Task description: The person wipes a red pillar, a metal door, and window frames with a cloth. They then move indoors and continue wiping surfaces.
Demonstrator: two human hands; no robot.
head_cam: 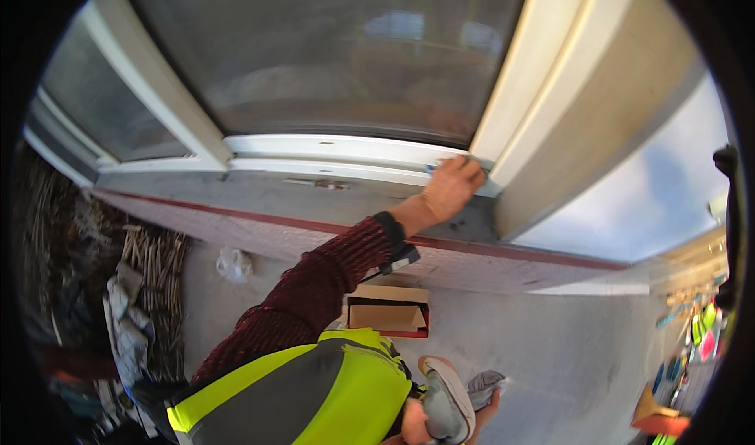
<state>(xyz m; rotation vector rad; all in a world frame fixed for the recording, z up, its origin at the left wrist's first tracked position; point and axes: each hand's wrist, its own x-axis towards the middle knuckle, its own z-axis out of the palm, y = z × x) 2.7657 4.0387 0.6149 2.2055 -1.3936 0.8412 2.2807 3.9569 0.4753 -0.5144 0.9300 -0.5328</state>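
My left hand [451,188] reaches out in a dark red knitted sleeve. Its fingers are bent over a small blue cloth [431,168], mostly hidden under them. They press it against the white lower window frame [354,150], close to the right corner. Above this rail rises a large dark glass pane [330,55]. At the bottom of the view, my right hand [487,412] is partly hidden and appears to hold a crumpled grey cloth [486,383]. A grey shoe-like thing with a pale rim [445,403] covers part of that side.
A grey sill [259,188] with a red-brown edge runs below the window. An open cardboard box [386,318] stands on the concrete floor [566,350]. A clear plastic bag [234,265] and bundled sticks [153,268] lie left. The wall reveal [596,114] bounds the right.
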